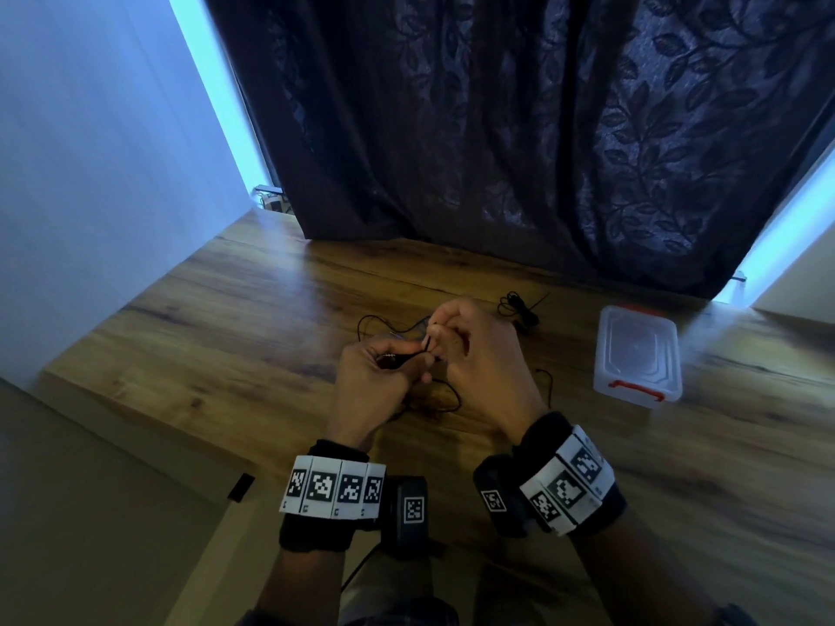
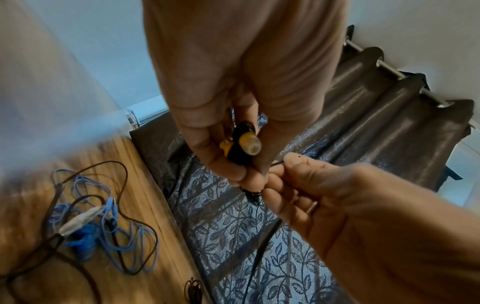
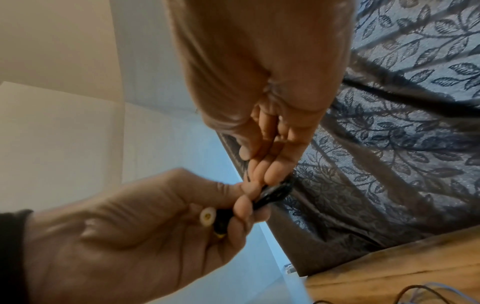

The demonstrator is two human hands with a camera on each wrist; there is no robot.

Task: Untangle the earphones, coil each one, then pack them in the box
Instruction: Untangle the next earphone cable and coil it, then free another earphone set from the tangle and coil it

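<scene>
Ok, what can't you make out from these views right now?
- box, head view: the cloudy lid and glare hide what is inside.
- black-and-yellow earphones: the fingers of the left hand and right hand hide how the cable runs between them, in all views.
- blue earphones, left wrist view: blurred, so knots are unreadable.
- black bundle, head view: too small to identify.

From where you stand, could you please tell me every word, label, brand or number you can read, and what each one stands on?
No readable words, brands or numbers in any view.
Left wristband: black-and-white square code markers, with tiny marks beneath them too small to read.
Right wristband: the same kind of code markers, no legible text.
Clear plastic box with red latches: no label visible.
Black and yellow earbuds: no legible marking.
</scene>
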